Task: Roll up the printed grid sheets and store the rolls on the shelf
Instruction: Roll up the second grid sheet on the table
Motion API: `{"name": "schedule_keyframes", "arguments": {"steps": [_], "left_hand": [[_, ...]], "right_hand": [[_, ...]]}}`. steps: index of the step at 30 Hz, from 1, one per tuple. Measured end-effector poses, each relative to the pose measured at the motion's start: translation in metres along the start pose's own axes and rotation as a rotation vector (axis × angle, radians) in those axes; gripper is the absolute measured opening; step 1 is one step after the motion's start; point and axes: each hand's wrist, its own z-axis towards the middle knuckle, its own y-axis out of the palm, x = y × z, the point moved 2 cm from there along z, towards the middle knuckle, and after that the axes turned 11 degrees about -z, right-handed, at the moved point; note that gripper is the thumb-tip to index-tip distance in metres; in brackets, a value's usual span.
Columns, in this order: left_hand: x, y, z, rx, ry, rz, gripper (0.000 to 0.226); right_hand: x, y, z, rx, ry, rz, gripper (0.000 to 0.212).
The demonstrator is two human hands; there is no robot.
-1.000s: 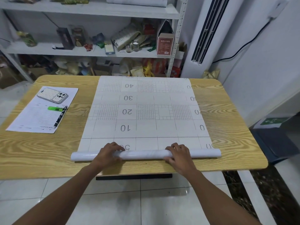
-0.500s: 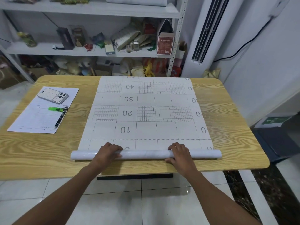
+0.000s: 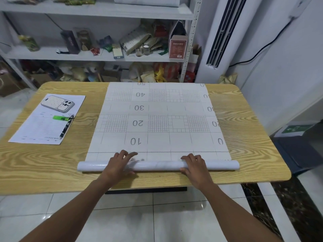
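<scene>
Left grip [image 3: 118,163], right grip [image 3: 196,165] on roll [image 3: 157,165]; wood table [image 3: 43,163], shelf [image 3: 43,54] behind.

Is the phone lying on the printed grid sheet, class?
No, the phone lies on a separate white paper to the left of the grid sheet.

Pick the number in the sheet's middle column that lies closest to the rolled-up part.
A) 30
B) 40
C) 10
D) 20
C: the printed 10 is the number on the grid sheet that sits just beyond the rolled part. The other numbers in that column lie farther toward the far edge of the table.
</scene>
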Motion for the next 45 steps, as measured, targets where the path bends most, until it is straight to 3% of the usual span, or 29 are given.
{"name": "schedule_keyframes", "arguments": {"steps": [3,8,14,19,24,29,36,45], "left_hand": [[0.005,-0.002,0.001,-0.001,0.011,0.028,0.072],[0.010,-0.002,-0.001,-0.020,0.028,0.123,0.055],[0.007,0.000,-0.003,-0.047,0.050,0.166,0.054],[0.007,-0.004,-0.004,-0.040,0.100,0.270,0.052],[0.013,-0.011,-0.006,-0.027,0.102,0.202,0.031],[0.008,-0.011,-0.007,-0.059,0.136,0.186,0.026],[0.008,-0.004,-0.001,-0.067,0.028,0.166,0.048],[-0.003,0.003,-0.002,-0.039,0.032,0.117,0.049]], "right_hand": [[-0.002,-0.002,-0.002,0.002,0.017,0.033,0.044],[-0.003,-0.001,-0.005,0.009,0.029,0.036,0.031],[-0.005,-0.001,-0.006,0.014,0.058,0.081,0.026],[-0.007,-0.001,-0.007,0.054,0.056,0.024,0.037],[-0.010,-0.001,-0.010,0.076,0.026,0.005,0.043],[-0.012,0.001,-0.010,0.050,0.013,0.008,0.051],[-0.007,-0.001,-0.005,-0.004,0.025,0.105,0.046],[-0.007,-0.001,-0.003,0.010,0.020,0.075,0.040]]}}
